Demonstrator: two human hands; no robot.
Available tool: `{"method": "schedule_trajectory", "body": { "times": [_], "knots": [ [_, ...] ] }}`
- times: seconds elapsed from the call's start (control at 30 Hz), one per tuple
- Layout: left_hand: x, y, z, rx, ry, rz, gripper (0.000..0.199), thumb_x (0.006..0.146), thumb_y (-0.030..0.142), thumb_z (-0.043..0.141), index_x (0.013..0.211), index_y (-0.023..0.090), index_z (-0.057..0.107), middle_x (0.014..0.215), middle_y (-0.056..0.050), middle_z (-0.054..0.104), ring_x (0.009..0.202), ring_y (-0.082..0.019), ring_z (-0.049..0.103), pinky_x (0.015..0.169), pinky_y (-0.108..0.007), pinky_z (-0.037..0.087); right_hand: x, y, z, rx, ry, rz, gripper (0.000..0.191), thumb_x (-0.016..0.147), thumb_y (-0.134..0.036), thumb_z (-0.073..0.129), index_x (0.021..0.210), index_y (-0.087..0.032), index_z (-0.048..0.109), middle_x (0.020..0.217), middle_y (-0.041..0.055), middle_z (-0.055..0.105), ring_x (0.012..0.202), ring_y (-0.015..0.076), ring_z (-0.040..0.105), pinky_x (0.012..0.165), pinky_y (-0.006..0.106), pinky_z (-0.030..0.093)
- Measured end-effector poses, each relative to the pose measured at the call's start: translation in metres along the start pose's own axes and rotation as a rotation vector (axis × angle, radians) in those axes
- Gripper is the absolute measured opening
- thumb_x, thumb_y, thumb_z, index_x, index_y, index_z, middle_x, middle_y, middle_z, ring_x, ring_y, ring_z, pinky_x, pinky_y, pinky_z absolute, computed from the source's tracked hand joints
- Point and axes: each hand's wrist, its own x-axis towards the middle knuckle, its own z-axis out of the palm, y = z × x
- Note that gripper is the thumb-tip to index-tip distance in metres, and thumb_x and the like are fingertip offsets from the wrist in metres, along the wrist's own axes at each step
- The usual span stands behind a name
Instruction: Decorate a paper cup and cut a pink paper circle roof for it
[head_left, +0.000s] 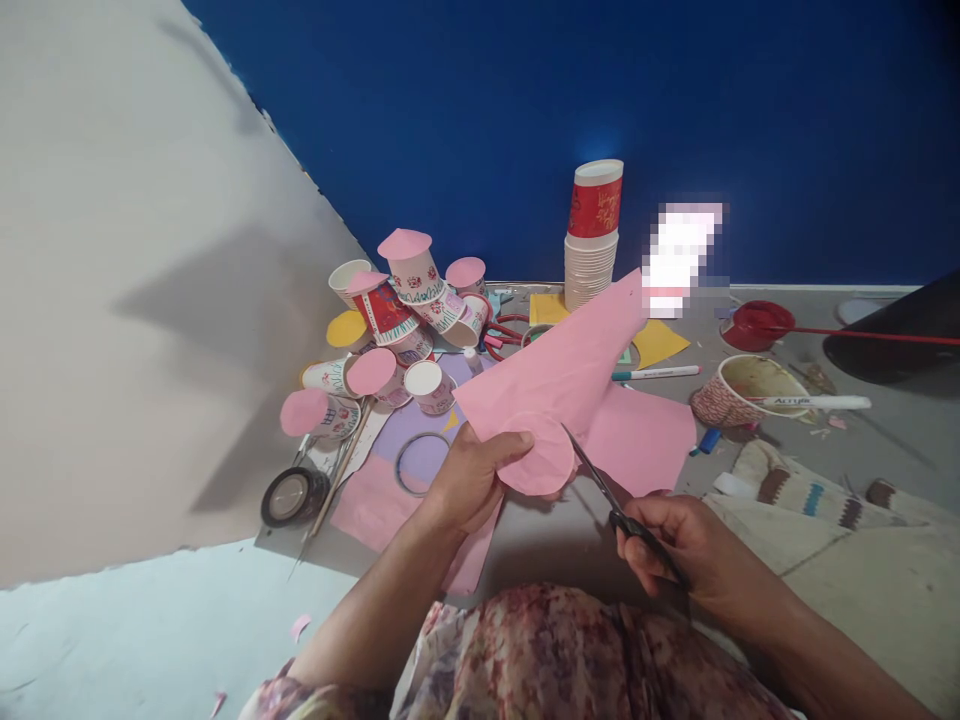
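My left hand (469, 470) pinches a sheet of pink paper (555, 360), its thumb pressed on a round outline near the lower edge. That pink circle (536, 465) is cut free along its lower side and appears joined to the sheet higher up. My right hand (667, 550) is closed round the dark handles of a pair of scissors (600, 485). The blades point up and left, their tips at the circle's upper right edge. Below the sheet lies more pink paper (645, 435).
Decorated paper cups (412, 275) with pink tops cluster at the left back. A tall cup stack (592, 240) stands by the blue wall. A tape roll (292, 495) and brushes (341, 465) lie left. Right are a marker (817, 403), a patterned cup (724, 395) and cloth (825, 510).
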Motion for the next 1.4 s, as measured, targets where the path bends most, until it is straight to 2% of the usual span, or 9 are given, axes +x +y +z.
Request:
{"method": "schedule_trajectory", "body": {
  "times": [0.2,0.43,0.63,0.77,0.97,1.23,1.4],
  "knots": [
    [0.001,0.003,-0.001,0.016,0.011,-0.017,0.031,0.059,0.026,0.087,0.083,0.009,0.075,0.068,-0.01,0.079,0.052,-0.025,0.072,0.052,-0.035,0.062,0.0,-0.004,0.0,0.032,0.001,0.03,0.054,0.059,-0.068,0.086,0.064,-0.019,0.062,0.05,-0.0024,0.055,0.046,0.0102,0.045,0.051,0.026,0.034],
    [0.002,0.003,-0.003,0.023,-0.049,-0.041,0.033,0.063,0.032,0.088,0.083,0.008,0.077,0.07,-0.013,0.079,0.061,-0.029,0.076,0.053,-0.034,0.061,0.001,0.0,-0.002,0.017,0.012,0.028,0.053,0.06,-0.065,0.086,0.062,-0.019,0.06,0.051,-0.0033,0.054,0.047,0.0098,0.044,0.051,0.026,0.034],
    [0.003,-0.002,-0.006,0.018,0.071,0.087,0.05,0.063,0.032,0.095,0.106,0.012,0.078,0.089,-0.009,0.083,0.084,-0.026,0.078,0.077,-0.034,0.061,-0.001,-0.003,-0.001,-0.04,0.005,0.035,0.051,0.063,-0.065,0.082,0.061,-0.021,0.057,0.049,-0.0024,0.054,0.047,0.0103,0.044,0.051,0.026,0.032],
    [0.003,-0.003,-0.007,0.066,0.078,0.074,0.043,0.064,0.034,0.095,0.098,0.013,0.079,0.092,-0.009,0.083,0.087,-0.026,0.076,0.084,-0.037,0.059,-0.002,-0.006,0.0,-0.032,-0.008,0.051,0.049,0.064,-0.064,0.082,0.063,-0.02,0.059,0.051,-0.0018,0.056,0.048,0.0113,0.046,0.053,0.027,0.035],
    [0.004,-0.002,-0.008,0.104,0.055,0.082,0.039,0.066,0.035,0.094,0.094,0.012,0.08,0.092,-0.009,0.082,0.084,-0.024,0.074,0.085,-0.037,0.057,-0.002,-0.011,0.0,-0.037,-0.022,0.04,0.051,0.062,-0.066,0.083,0.063,-0.021,0.059,0.052,-0.0006,0.057,0.051,0.0134,0.049,0.055,0.028,0.039],
    [0.004,-0.002,-0.012,0.142,0.061,0.066,0.04,0.066,0.036,0.094,0.093,0.011,0.08,0.089,-0.009,0.081,0.081,-0.023,0.072,0.078,-0.034,0.056,-0.003,-0.008,0.0,-0.011,-0.044,0.007,0.055,0.066,-0.07,0.082,0.064,-0.02,0.059,0.051,-0.0027,0.054,0.049,0.011,0.045,0.053,0.027,0.041],
    [0.004,0.001,-0.014,0.155,0.026,0.063,0.046,0.067,0.037,0.094,0.103,0.013,0.081,0.101,-0.011,0.082,0.091,-0.027,0.075,0.085,-0.037,0.057,-0.004,-0.01,0.0,-0.008,-0.065,0.02,0.062,0.063,-0.078,0.081,0.064,-0.02,0.058,0.05,-0.0041,0.052,0.046,0.0094,0.041,0.052,0.027,0.039]
  ]
}}
